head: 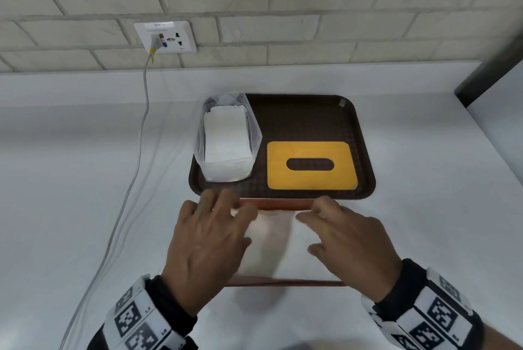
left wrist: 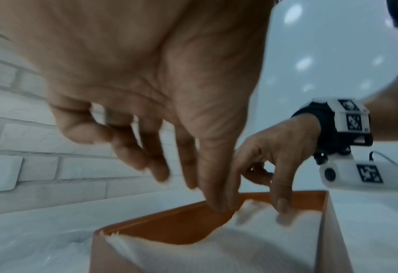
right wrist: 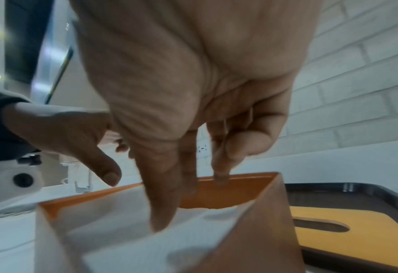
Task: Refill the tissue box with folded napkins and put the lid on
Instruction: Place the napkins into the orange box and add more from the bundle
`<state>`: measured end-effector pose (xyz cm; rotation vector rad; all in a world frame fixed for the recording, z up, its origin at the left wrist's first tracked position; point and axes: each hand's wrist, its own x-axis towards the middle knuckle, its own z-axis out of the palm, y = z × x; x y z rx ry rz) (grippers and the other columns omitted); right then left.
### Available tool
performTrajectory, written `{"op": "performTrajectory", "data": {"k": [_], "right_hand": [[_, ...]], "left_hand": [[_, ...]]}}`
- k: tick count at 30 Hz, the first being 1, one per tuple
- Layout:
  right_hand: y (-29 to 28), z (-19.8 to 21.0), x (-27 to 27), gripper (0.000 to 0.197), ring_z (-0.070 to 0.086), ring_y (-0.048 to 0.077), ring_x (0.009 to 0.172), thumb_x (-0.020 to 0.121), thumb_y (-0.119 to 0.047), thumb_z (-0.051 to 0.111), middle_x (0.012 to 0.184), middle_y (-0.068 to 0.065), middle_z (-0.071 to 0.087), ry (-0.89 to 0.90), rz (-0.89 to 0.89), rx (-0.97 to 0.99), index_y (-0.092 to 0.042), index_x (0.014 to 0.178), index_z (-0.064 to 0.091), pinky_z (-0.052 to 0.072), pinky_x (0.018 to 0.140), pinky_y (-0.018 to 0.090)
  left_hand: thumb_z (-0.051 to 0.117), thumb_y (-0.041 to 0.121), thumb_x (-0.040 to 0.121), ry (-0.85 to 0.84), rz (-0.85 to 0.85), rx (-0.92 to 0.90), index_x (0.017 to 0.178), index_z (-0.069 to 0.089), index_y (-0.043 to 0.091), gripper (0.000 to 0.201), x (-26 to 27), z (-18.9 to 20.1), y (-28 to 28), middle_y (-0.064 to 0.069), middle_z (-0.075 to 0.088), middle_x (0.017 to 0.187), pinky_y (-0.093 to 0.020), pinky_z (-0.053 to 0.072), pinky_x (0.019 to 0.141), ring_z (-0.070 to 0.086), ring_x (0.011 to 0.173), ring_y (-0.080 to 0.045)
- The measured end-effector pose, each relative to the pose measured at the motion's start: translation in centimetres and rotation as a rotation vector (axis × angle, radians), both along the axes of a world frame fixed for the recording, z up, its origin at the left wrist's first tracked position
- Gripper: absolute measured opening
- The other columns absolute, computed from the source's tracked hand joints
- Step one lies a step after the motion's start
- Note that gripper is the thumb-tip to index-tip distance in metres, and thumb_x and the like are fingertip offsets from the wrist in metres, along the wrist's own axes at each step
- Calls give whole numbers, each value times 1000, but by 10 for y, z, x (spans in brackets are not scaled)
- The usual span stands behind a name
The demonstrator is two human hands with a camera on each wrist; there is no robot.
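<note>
The brown tissue box (head: 278, 204) with an orange inside stands uncovered on the white counter, just in front of the tray. White folded napkins (head: 271, 242) fill it. My left hand (head: 223, 216) hovers over the box's left side with fingers spread and nearly straight, tips at the far rim. My right hand (head: 319, 225) is over the right side; in the left wrist view its thumb (left wrist: 281, 201) presses the napkins (left wrist: 216, 249). The yellow lid (head: 311, 182) with an oval slot lies flat on the brown tray (head: 305, 117). A clear bag of napkins (head: 226, 140) sits on the tray's left part.
A grey cable (head: 141, 137) runs from the wall socket (head: 165, 36) down the counter left of the tray. A brick wall closes the back. A dark post (head: 495, 66) stands at the far right. In the right wrist view the lid (right wrist: 333, 218) lies right of the box (right wrist: 258, 230).
</note>
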<state>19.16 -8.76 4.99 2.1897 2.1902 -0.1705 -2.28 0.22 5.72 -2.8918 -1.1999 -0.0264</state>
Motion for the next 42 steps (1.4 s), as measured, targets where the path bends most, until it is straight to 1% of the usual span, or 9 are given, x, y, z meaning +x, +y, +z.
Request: {"op": "performTrajectory", "data": {"k": [2, 7, 11, 17, 22, 25, 34, 38, 42], "right_hand": [[-2, 1, 2, 42, 62, 14, 72, 54, -37, 86, 82, -12, 63, 9, 166, -54, -39, 93, 74, 30, 44, 20], [-2, -7, 11, 45, 66, 17, 69, 47, -39, 81, 81, -9, 70, -71, 272, -165, -40, 91, 75, 52, 68, 38], [-2, -10, 10, 49, 67, 20, 62, 44, -32, 87, 74, -3, 69, -168, 226, -187, -31, 91, 73, 49, 80, 49], [1, -6, 8, 56, 65, 25, 56, 27, -32, 93, 66, 2, 67, -204, 206, -134, -23, 79, 73, 52, 69, 51], [4, -3, 13, 49, 70, 27, 84, 59, -33, 86, 91, 4, 73, -214, 195, -198, -23, 104, 70, 43, 90, 56], [3, -4, 15, 48, 69, 25, 72, 47, -32, 91, 77, 3, 72, -249, 166, -171, -22, 91, 73, 48, 80, 55], [4, -12, 13, 60, 68, 27, 62, 29, -33, 97, 70, 5, 69, -219, 237, -109, -18, 82, 73, 54, 66, 53], [3, -13, 25, 51, 65, 23, 95, 64, -46, 82, 102, -1, 67, -130, 229, -207, -24, 108, 67, 48, 86, 48], [0, -9, 23, 39, 68, 19, 82, 52, -51, 83, 92, -2, 69, -93, 214, -95, -30, 84, 75, 56, 68, 43]], "left_hand": [[71, 46, 73, 47, -152, -21, 75, 67, 28, 18, -4, -3, -2, 6, 64, 74, -39, 46, 57, 60, 68, -25], [39, 48, 83, 187, -228, -126, 71, 71, 32, 38, -12, -23, 1, 9, 65, 73, -40, 48, 59, 61, 62, -20], [41, 57, 76, 173, -233, -165, 81, 68, 40, 32, -17, -26, 3, 9, 63, 80, -38, 50, 61, 62, 60, -15], [48, 60, 70, 175, -242, -169, 81, 65, 41, 27, -14, -22, 9, 12, 59, 73, -35, 46, 57, 59, 52, -11], [87, 43, 55, 218, -184, -112, 79, 70, 34, 30, -10, -17, 10, 5, 68, 77, -40, 53, 58, 67, 59, -20], [92, 43, 44, 248, -197, -82, 85, 72, 33, 48, -11, -21, 10, -3, 71, 93, -50, 56, 72, 71, 81, -26], [92, 49, 24, 259, -202, -71, 67, 65, 28, 55, -4, -21, 11, 3, 58, 65, -46, 53, 59, 62, 58, -21], [92, 44, 37, 230, -208, -25, 73, 69, 27, 46, -6, -18, 4, -1, 64, 73, -50, 54, 66, 66, 70, -26], [85, 38, 64, 157, -247, 18, 63, 66, 26, 23, -3, -11, -3, 1, 63, 67, -43, 53, 58, 64, 59, -25]]}}
